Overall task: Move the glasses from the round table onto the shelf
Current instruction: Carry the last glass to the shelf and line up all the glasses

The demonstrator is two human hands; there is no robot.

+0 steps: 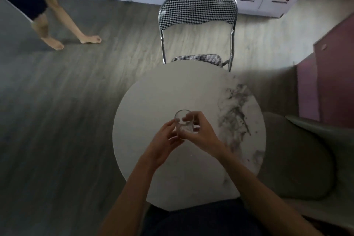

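One clear drinking glass [183, 120] is held just above the middle of the round white marble table [162, 94]. My right hand [203, 134] wraps it from the right, fingers around its wall and thumb on the near side. My left hand [162, 143] is beside the glass on its left, fingers loosely curled and touching or nearly touching its lower part. I see no other glass on the tabletop. No shelf is clearly visible.
A folding chair [197, 11] with houndstooth fabric stands at the table's far side. A grey cushioned seat [298, 161] is on the right, with a pink cabinet [333, 74] behind it. White lockers line the back wall. Another person's bare legs [57, 25] stand far left.
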